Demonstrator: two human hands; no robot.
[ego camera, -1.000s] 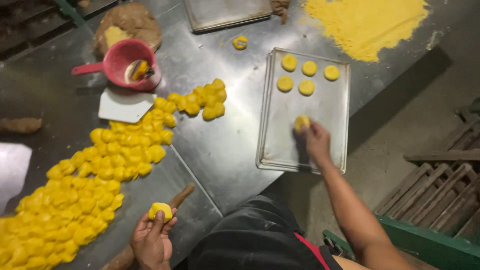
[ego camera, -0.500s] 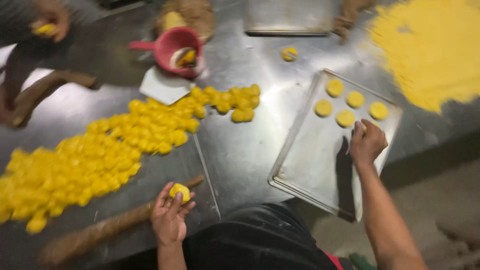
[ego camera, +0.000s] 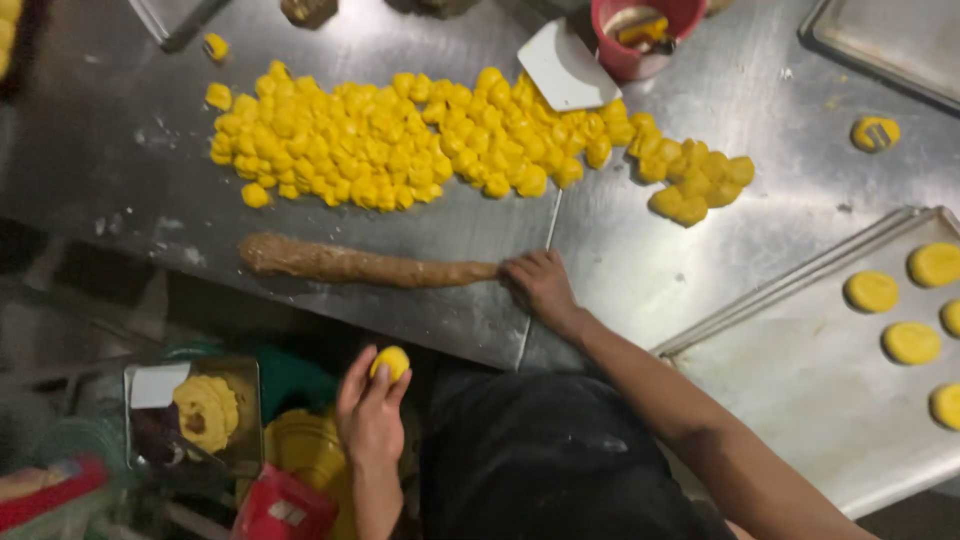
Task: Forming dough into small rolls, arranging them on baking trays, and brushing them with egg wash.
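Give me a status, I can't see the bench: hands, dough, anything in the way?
Left hand holds yellow dough ball in its grip. Right hand touches end of brown filling roll. Yellow dough pile lies behind the roll; baking tray at right.

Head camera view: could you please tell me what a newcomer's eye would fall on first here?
The big heap of yellow dough balls spread across the steel table stands out first. Below it lies a long brown roll of filling, whose right end the right hand touches, while the left hand holds one yellow dough ball near the table's edge. At the right, a metal tray carries flattened yellow discs.
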